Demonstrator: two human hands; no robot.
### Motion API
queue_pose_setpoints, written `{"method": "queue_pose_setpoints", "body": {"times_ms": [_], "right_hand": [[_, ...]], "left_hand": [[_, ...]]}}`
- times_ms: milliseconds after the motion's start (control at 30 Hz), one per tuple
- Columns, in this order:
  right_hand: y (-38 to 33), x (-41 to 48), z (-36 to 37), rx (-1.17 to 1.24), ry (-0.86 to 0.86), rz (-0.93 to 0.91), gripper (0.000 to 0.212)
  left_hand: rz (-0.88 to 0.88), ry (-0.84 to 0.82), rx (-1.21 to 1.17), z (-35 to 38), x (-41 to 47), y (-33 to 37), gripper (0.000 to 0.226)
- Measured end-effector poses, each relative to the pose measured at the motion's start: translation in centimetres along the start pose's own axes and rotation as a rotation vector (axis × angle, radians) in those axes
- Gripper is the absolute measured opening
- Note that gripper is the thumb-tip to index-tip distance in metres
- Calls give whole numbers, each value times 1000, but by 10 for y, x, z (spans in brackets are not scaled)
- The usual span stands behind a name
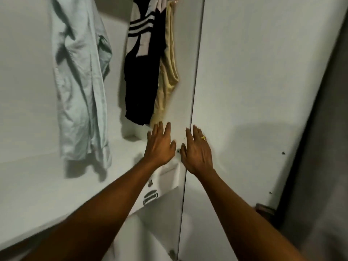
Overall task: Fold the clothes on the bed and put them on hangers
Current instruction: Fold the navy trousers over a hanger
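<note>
Both hands are held forward, fingers spread, nothing gripped: left hand (162,146) and right hand (197,150) near the wardrobe door (254,91). Beyond, a green shirt (81,81), black striped top (143,72) and yellow garment (167,81) are already hung; hanging is judged nearly done, bed unseen.

A crumpled pale-green shirt (81,81) hangs left; a black, white-striped top (143,76) and a beige top (168,76) hang touching, right.

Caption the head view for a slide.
Open left hand and open right hand reach toward a white wardrobe door beside a hanging pale green shirt, black striped garment and beige garment.
</note>
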State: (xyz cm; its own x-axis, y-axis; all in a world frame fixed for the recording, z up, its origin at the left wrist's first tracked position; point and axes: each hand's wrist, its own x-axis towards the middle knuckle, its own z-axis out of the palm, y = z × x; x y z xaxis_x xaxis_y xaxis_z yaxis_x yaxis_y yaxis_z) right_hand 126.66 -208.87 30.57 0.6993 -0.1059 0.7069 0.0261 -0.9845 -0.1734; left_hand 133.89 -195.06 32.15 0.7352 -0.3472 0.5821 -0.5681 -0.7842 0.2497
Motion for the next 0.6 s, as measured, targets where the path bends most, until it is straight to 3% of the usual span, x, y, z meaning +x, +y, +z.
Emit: {"method": "queue_pose_setpoints", "body": {"times_ms": [67, 267, 367, 600], "right_hand": [[4, -67, -9, 0, -115, 69, 63], [11, -234, -61, -129, -376, 174, 70], [8, -316, -94, -162, -412, 314, 70], [-26, -524, -175, -239, -498, 750, 70]], "left_hand": [[-2, -133, -21, 9, -66, 22, 72], [79, -241, -90, 30, -212, 76, 70], [139, -293, -139, 41, -282, 101, 68], [387, -602, -229, 52, -451, 176, 67]]}}
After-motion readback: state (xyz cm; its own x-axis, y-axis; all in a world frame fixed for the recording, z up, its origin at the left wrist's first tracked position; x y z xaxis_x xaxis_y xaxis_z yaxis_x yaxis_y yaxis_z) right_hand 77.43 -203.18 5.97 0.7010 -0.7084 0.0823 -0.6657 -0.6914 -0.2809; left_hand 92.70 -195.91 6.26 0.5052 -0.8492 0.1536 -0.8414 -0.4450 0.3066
